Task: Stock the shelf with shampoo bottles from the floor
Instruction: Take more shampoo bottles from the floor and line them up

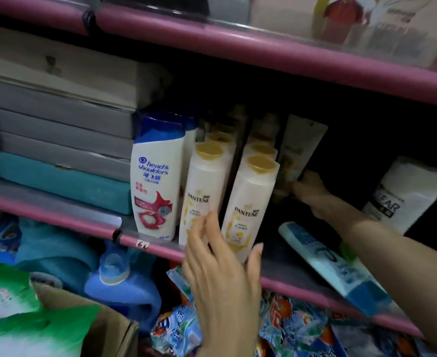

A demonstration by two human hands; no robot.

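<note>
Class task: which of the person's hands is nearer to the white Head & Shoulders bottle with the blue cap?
Left. The left hand rests on the front Pantene bottles just right of the white Head & Shoulders bottle with the blue cap; the right hand reaches deep into the shelf, further right.
</note>
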